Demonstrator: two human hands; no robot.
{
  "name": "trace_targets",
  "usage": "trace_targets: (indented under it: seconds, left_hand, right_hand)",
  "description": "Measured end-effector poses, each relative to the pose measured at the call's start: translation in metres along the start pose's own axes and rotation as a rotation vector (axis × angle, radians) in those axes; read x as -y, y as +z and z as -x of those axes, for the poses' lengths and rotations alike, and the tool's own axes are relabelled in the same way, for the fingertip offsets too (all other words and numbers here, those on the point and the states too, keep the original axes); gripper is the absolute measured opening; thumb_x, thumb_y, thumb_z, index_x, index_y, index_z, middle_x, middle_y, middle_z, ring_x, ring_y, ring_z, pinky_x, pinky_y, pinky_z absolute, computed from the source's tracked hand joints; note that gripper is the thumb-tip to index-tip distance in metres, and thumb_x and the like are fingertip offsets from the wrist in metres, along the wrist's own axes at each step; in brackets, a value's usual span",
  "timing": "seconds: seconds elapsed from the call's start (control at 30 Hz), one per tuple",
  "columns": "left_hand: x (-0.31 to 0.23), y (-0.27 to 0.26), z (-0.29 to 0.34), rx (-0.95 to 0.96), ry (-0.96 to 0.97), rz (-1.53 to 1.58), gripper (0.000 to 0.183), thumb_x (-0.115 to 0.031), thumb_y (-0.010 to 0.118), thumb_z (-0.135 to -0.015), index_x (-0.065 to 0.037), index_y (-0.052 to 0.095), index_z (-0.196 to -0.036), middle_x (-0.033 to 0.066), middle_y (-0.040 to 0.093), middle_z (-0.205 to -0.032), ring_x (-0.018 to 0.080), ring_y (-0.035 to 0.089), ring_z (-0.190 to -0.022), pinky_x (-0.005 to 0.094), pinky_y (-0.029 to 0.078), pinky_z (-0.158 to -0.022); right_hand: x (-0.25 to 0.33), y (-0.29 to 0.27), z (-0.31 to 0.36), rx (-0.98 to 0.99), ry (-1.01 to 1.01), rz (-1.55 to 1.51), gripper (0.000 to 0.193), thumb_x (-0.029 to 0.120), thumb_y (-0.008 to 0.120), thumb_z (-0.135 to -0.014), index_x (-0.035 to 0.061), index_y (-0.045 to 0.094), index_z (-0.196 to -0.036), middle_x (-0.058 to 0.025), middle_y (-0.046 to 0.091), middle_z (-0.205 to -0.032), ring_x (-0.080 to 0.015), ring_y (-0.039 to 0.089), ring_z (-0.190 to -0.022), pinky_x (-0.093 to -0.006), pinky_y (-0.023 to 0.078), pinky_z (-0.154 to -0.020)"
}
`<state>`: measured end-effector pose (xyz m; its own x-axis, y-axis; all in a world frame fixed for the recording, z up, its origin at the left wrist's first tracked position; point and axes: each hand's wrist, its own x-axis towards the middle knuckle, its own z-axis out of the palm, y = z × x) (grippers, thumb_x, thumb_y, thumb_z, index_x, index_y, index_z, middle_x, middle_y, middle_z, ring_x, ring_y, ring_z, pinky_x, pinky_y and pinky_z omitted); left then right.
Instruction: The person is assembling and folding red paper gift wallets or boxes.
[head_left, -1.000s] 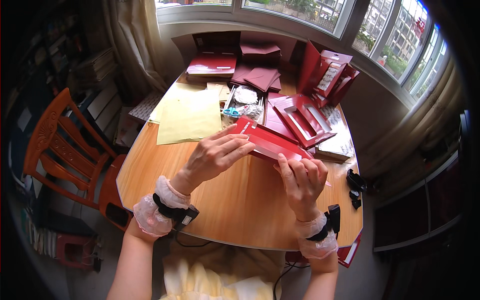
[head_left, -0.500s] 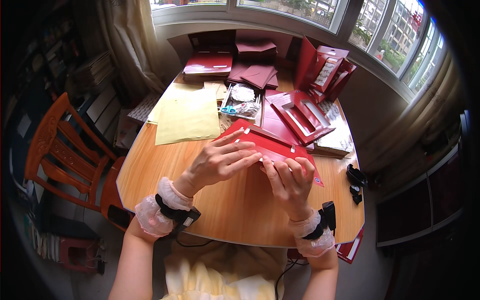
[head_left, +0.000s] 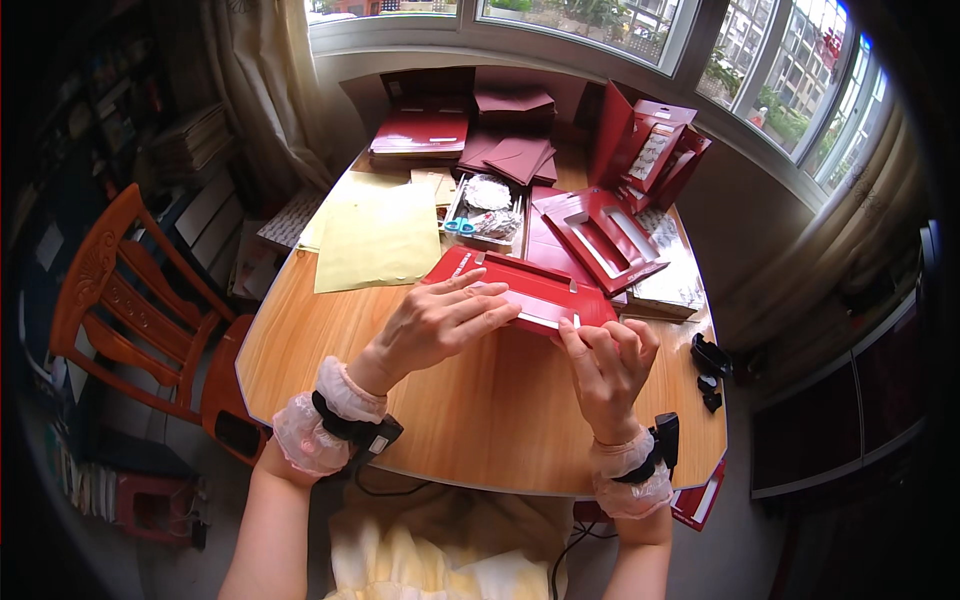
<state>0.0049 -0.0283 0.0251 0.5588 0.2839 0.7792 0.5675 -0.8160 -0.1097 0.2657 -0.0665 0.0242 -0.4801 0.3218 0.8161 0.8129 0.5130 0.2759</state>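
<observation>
A red cardboard box sleeve (head_left: 530, 285) with white strips and a long slot lies slantwise in front of me above the table. My left hand (head_left: 440, 325) grips its left part, fingers stretched across the near side; the thumb is hidden. At the right near corner my right hand (head_left: 605, 370) pinches the card edge between thumb and fingers, beside a white strip. Just beyond the sleeve sits a tray (head_left: 485, 240) with blue-handled scissors (head_left: 459, 226) and white crumpled material.
Yellow paper sheets (head_left: 375, 245) lie on the left of the wooden table (head_left: 440, 420). Dark red card stacks (head_left: 420, 130) stand at the back. Red window boxes (head_left: 605, 240) lie to the right, near small black objects (head_left: 710, 355). A wooden chair (head_left: 140, 300) stands left.
My right hand has slid right along the near edge to the corner. The sleeve has tilted, and its right end has risen and no longer spreads as low. The left hand stays nearly put.
</observation>
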Motion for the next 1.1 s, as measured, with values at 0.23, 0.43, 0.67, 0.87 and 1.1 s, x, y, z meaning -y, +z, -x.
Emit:
trace_targets:
  seconds: [0.23, 0.43, 0.67, 0.87, 1.1]
  left_hand:
    - [-0.003, -0.001, -0.001, 0.003, -0.032, 0.03, 0.028, -0.014, 0.072, -0.089, -0.011, 0.075, -0.117, 0.0044, 0.077, -0.113, 0.0222, 0.073, -0.115, 0.0413, 0.058, -0.105]
    - [-0.006, -0.002, -0.003, 0.019, -0.05, 0.001, 0.023, -0.016, 0.074, -0.091, -0.013, 0.077, -0.113, 0.0047, 0.078, -0.111, 0.0226, 0.073, -0.116, 0.0422, 0.057, -0.107]
    - [-0.007, -0.006, -0.006, 0.006, -0.077, -0.035, 0.022, -0.014, 0.075, -0.091, -0.014, 0.078, -0.112, 0.0064, 0.079, -0.108, 0.0229, 0.074, -0.113, 0.0431, 0.057, -0.107]
    - [-0.004, -0.004, -0.003, -0.036, -0.09, -0.034, 0.021, -0.01, 0.074, -0.091, -0.013, 0.078, -0.111, 0.0067, 0.08, -0.103, 0.0229, 0.076, -0.108, 0.0427, 0.058, -0.103]
    - [-0.013, 0.0, -0.004, 0.033, -0.027, -0.005, 0.021, -0.01, 0.071, -0.092, -0.011, 0.078, -0.112, 0.0065, 0.08, -0.106, 0.0214, 0.076, -0.108, 0.0435, 0.056, -0.106]
  right_hand:
    - [-0.01, -0.005, -0.001, -0.038, 0.079, -0.077, 0.031, 0.02, 0.085, -0.077, 0.0126, 0.078, -0.106, 0.003, 0.062, -0.09, -0.0174, 0.058, -0.093, -0.0445, 0.044, -0.098]
    - [-0.015, -0.006, 0.0, -0.016, 0.054, -0.099, 0.028, 0.022, 0.087, -0.076, 0.0115, 0.078, -0.101, 0.0028, 0.061, -0.086, -0.0184, 0.058, -0.092, -0.0454, 0.044, -0.098]
    - [-0.024, -0.008, 0.002, -0.017, 0.065, -0.099, 0.028, 0.022, 0.087, -0.074, 0.0104, 0.078, -0.098, 0.0028, 0.062, -0.085, -0.0187, 0.058, -0.092, -0.0465, 0.044, -0.099]
    - [-0.029, -0.008, 0.002, -0.014, 0.092, -0.123, 0.03, 0.019, 0.087, -0.073, 0.0108, 0.078, -0.101, 0.0019, 0.063, -0.091, -0.0194, 0.058, -0.095, -0.0474, 0.043, -0.101]
    - [0.009, 0.004, -0.005, 0.046, -0.02, -0.045, 0.027, 0.021, 0.08, -0.085, 0.0093, 0.077, -0.109, -0.0004, 0.067, -0.097, -0.0194, 0.062, -0.102, -0.0487, 0.043, -0.105]
